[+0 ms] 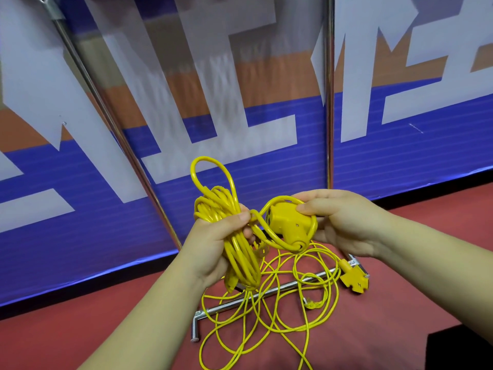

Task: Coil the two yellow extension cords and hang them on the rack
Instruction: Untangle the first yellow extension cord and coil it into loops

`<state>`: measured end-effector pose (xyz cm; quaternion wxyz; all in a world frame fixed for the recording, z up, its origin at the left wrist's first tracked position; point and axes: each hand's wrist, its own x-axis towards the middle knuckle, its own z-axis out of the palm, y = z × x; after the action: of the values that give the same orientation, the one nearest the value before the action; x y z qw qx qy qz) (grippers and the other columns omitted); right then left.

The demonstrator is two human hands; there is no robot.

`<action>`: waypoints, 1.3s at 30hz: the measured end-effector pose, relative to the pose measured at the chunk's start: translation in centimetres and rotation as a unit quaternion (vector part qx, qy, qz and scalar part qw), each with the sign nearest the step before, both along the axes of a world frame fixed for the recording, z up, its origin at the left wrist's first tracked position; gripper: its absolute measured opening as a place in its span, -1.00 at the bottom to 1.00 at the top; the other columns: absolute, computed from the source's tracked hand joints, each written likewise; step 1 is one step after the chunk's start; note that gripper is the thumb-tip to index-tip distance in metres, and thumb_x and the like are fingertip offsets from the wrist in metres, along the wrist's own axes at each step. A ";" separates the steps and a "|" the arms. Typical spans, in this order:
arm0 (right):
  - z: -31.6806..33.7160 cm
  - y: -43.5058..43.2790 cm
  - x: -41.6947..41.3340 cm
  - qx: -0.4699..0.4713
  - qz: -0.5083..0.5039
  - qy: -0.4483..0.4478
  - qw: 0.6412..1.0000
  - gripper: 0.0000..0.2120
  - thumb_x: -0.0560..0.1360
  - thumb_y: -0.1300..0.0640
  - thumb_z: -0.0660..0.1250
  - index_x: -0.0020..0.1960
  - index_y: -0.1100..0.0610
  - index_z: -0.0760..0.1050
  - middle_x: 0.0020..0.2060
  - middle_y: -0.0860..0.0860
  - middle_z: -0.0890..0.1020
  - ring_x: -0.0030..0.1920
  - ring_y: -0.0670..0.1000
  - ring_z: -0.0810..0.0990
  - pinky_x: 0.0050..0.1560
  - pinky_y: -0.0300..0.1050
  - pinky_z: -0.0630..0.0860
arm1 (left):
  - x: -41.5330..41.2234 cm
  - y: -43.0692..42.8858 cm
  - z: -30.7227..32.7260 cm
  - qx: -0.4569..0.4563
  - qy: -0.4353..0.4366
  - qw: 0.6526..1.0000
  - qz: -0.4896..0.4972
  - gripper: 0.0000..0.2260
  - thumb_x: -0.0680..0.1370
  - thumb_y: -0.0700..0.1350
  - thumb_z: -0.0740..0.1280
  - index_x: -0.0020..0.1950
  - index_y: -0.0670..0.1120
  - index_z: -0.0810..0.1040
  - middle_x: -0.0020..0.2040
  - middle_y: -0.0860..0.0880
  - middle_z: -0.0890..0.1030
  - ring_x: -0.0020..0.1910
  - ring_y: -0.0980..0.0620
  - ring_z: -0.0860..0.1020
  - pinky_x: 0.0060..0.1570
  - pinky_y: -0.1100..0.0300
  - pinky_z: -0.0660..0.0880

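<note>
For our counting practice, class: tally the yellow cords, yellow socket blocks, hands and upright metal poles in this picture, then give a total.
Yellow cords: 2, coiled cord, loose cord
Yellow socket blocks: 2, held block, floor block
Hands: 2, left hand, right hand
Upright metal poles: 2, left pole, right pole
Total: 8

The left grip [213, 247] curls round a coiled yellow cord [240, 255], held above the left half of the rack's base bar [224, 305], with one loop standing up out of the bundle. Above the bar's right half, the right grip [344, 220] pinches that cord's yellow socket block [285, 222], a strand looped around it. A second yellow cord [266, 324] sprawls loose over and in front of the bar on the red floor [400, 303], its socket end [354, 280] lying at the bar's right end. Behind the bar hangs a blue, white and orange banner [240, 161].
</note>
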<state>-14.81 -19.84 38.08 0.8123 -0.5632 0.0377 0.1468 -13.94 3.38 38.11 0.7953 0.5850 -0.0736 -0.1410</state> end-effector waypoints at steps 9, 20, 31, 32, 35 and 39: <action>0.2 -0.4 0.3 0.054 0.112 -0.025 0.992 -0.58 0.53 0.32 0.28 0.38 0.29 0.46 0.29 0.32 0.55 0.32 0.29 0.54 0.27 0.16 0.54 | -0.3 -0.3 0.7 -0.030 -0.036 0.999 0.009 -0.92 0.42 -0.24 0.42 -0.10 -0.15 0.60 -0.37 -0.14 0.50 -0.40 -0.04 0.52 -0.27 0.01 0.57; 0.3 -0.1 -0.2 0.050 0.175 -0.056 0.982 -0.45 0.42 0.25 0.35 0.41 0.29 0.43 0.39 0.40 0.40 0.36 0.34 0.42 0.49 0.37 0.19 | -0.4 0.2 1.1 -0.034 -0.065 0.997 0.033 -0.93 0.42 -0.24 0.41 -0.12 -0.19 0.61 -0.29 -0.20 0.52 -0.34 -0.08 0.54 -0.26 0.04 0.58; 0.5 0.6 -1.3 0.097 0.208 -0.038 0.973 -0.48 0.40 0.39 0.20 0.37 0.33 0.47 0.32 0.35 0.51 0.31 0.27 0.53 0.35 0.09 0.49 | -0.2 0.4 1.4 -0.040 -0.094 0.994 0.043 -0.94 0.44 -0.25 0.41 -0.11 -0.19 0.61 -0.26 -0.19 0.54 -0.28 -0.08 0.54 -0.21 0.03 0.58; 0.5 0.6 -1.3 0.087 0.208 -0.040 0.973 -0.46 0.39 0.40 0.19 0.38 0.30 0.47 0.35 0.37 0.47 0.31 0.29 0.51 0.39 0.13 0.43 | -0.2 0.4 1.3 -0.039 -0.093 0.994 0.048 -0.93 0.42 -0.25 0.41 -0.11 -0.18 0.62 -0.26 -0.20 0.54 -0.29 -0.07 0.55 -0.21 0.03 0.58; 0.5 0.8 -1.5 0.049 0.212 -0.018 0.976 -0.49 0.50 0.36 0.18 0.41 0.11 0.47 0.39 0.33 0.44 0.27 0.28 0.50 0.36 0.32 0.41 | -0.1 0.6 1.3 -0.042 -0.091 0.993 0.058 -0.89 0.42 -0.26 0.41 -0.07 -0.22 0.59 -0.27 -0.20 0.55 -0.31 -0.06 0.56 -0.26 0.06 0.60; 0.8 0.9 -2.2 0.062 0.195 0.001 0.979 -0.57 0.59 0.31 0.15 0.38 0.02 0.51 0.26 0.23 0.60 0.18 0.28 0.63 0.07 0.24 0.61 | 0.0 0.8 1.4 -0.041 -0.100 0.993 0.056 -0.82 0.45 -0.26 0.39 0.01 -0.28 0.52 -0.30 -0.19 0.53 -0.37 -0.03 0.55 -0.31 0.09 0.58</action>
<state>-16.97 -18.96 38.86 0.8015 -0.5079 -0.0810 0.3053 -13.98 4.14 39.53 0.8139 0.5663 -0.1253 -0.0336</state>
